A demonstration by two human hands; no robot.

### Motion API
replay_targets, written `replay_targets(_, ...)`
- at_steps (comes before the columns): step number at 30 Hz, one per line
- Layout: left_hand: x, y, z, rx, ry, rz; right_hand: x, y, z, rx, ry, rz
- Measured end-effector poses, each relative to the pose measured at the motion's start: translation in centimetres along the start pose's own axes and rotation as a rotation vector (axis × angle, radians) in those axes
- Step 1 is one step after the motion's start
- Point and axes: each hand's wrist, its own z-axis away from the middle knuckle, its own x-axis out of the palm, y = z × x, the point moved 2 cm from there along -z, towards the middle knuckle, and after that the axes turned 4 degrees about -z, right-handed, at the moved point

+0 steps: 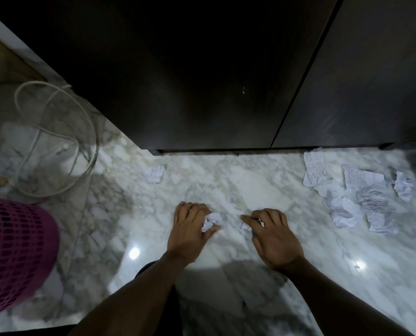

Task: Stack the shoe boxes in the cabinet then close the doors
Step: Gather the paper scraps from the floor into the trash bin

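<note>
Head view: the left hand [192,229] grips a crumpled paper ball [212,220] on the marble floor [250,185]. Just right of it, the right hand [272,238] pinches a smaller paper scrap [244,225] — the dark cabinet [202,81] stands at the far side, doors shut.

- Right ahead of us, the cabinet [202,81] stands on the floor [226,180].
- Off to our right lies the paper pile [352,197], and a lone paper scrap [155,173] sits left, near the cabinet's base.
- Far left is the basket [13,251], with the cable coil [56,137] behind it.
</note>
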Motion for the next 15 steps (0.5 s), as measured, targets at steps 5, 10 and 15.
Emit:
replay_targets(5,-1.5,-4.4,-3.0,-0.328,0.014,-0.020,0.7,0.5,0.0,-0.012,0.030,-0.006)
replay_targets(10,-1.8,-6.7,-3.8,-0.465,0.070,-0.068,0.8,0.5,0.1,-0.023,0.058,-0.003)
replay_targets(15,-2.0,-6.3,-3.9,-0.466,0.128,-0.065,0.7,0.5,0.1,-0.027,0.075,0.002)
